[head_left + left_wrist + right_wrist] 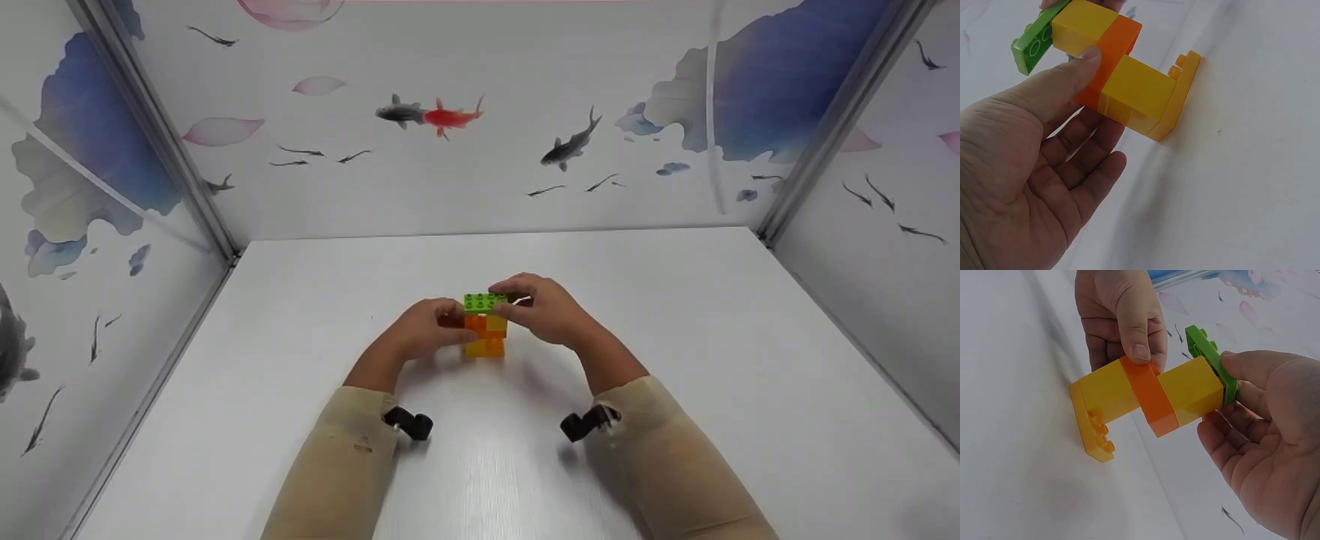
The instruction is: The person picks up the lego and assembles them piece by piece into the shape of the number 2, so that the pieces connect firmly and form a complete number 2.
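Observation:
A small tower of toy building bricks stands at the middle of the table, between both hands. At its foot is a thin yellow-orange plate (1086, 424), with a yellow brick (1109, 396) above it. Higher up come an orange brick (1154, 402), set across, and another yellow brick (1193, 391). A flat green brick (480, 303) with studs tops the tower. My left hand (424, 330) grips the orange brick, thumb along its near side. With thumb and fingers, my right hand (551, 309) pinches the green brick at its right end.
The white table (480, 457) extends around the tower. White panels (480, 195) printed with fish and petals enclose the back and sides. A black wrist mount (409, 423) juts inward from the left sleeve, and a similar black mount (589, 423) from the right.

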Demonstrator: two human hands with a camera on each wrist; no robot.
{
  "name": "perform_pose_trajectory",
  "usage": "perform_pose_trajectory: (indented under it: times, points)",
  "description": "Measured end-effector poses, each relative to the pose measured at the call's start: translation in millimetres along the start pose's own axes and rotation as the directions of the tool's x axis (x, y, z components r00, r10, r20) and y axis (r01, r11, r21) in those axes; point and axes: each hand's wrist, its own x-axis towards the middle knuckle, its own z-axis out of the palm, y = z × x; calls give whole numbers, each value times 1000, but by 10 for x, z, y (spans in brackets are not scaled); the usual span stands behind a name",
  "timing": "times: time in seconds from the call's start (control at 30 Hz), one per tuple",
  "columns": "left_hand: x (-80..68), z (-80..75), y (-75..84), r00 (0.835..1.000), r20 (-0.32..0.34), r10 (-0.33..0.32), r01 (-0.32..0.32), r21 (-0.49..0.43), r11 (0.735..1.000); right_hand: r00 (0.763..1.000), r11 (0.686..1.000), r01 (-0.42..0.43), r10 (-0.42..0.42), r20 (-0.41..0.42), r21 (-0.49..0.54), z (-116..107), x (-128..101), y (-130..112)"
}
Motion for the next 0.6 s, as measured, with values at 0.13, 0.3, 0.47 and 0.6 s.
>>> perform_pose_trajectory:
  times: [0.13, 0.3, 0.47, 0.6]
  points:
    - [12, 8, -13, 1000, 0, -7, 7, 0, 1000, 1000, 1000, 10, -10, -2, -4, 6, 4, 18]
    - [21, 10, -22, 1000, 6, 1, -1, -5, 1000, 1000, 1000, 26, -26, -2, -13, 4, 13, 52]
    - [30, 7, -33, 1000, 13, 22, -22, -10, 1000, 999, 999, 35, -35, -11, -1, -5, 15, 66]
    - [28, 7, -30, 1000, 8, 12, -12, -13, 1000, 999, 999, 31, -30, -14, 17, 4, 20, 68]
